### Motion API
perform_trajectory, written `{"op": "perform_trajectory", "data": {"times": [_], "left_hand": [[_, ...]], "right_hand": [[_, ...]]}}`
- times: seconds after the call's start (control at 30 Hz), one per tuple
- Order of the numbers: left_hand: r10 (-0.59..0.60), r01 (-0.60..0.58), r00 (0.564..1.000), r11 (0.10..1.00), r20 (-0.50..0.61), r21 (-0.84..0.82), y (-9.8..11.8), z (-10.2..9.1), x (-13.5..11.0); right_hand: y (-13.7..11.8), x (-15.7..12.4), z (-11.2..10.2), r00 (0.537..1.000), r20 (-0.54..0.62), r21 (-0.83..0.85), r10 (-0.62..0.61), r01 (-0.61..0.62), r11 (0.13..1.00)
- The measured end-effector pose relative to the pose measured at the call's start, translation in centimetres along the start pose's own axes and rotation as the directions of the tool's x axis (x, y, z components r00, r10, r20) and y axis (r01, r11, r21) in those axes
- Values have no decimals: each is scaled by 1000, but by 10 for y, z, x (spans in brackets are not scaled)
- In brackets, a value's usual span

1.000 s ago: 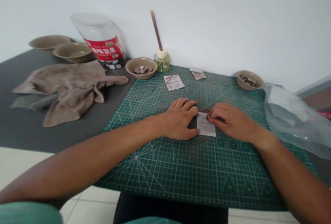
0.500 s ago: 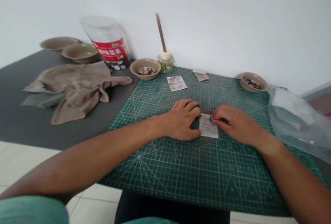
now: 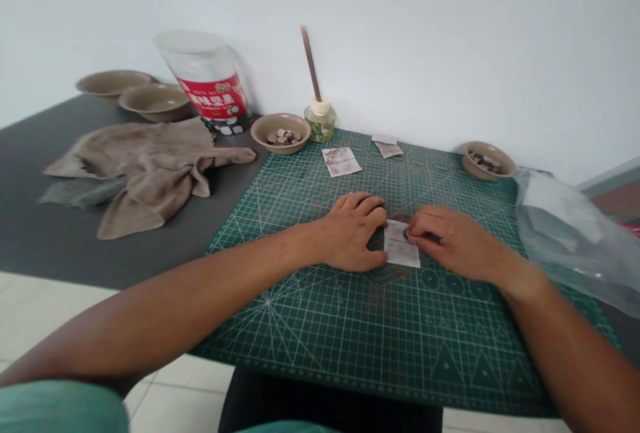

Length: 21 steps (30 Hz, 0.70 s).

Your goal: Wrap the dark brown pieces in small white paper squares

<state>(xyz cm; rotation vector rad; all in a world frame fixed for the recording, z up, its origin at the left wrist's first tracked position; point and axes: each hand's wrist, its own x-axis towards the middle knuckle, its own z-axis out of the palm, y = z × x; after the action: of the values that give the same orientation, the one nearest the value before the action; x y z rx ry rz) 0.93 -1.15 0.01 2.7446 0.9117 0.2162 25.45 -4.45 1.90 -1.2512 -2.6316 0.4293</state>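
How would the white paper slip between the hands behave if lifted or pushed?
Probably floppy and very light: the slip looks thin and lies flat on the cutting mat. It would likely slide if pushed, since the mat looks smooth. Fingers of the right hand at its edge may be pinning it.

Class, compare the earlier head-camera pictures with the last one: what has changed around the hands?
The view has shifted slightly, so everything sits further right. The right hand crept slightly down the paper, fingertips still on it. The left hand stays beside it; the bowl and mat are unmoved.
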Motion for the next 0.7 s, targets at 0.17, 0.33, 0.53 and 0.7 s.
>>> {"op": "perform_trajectory", "data": {"times": [0.17, 0.33, 0.53, 0.7], "left_hand": [[-6, 6, 1000, 1000, 20, -4, 1, -1, 0], [-16, 17, 999, 999, 30, -28, 1, -1, 0], [-8, 9, 1000, 999, 29, -32, 1, -2, 0], [-3, 4, 1000, 1000, 22, -11, 1, -3, 0]], "right_hand": [[-13, 0, 9, 995, 12, 60, -96, 95, 994], [-6, 8, 6, 996, -65, -63, 60, -64, 996], [-15, -3, 1, 991, 121, 120, -54, 40, 992], [-11, 8, 10, 996, -57, 0, 71, -71, 997]]}}
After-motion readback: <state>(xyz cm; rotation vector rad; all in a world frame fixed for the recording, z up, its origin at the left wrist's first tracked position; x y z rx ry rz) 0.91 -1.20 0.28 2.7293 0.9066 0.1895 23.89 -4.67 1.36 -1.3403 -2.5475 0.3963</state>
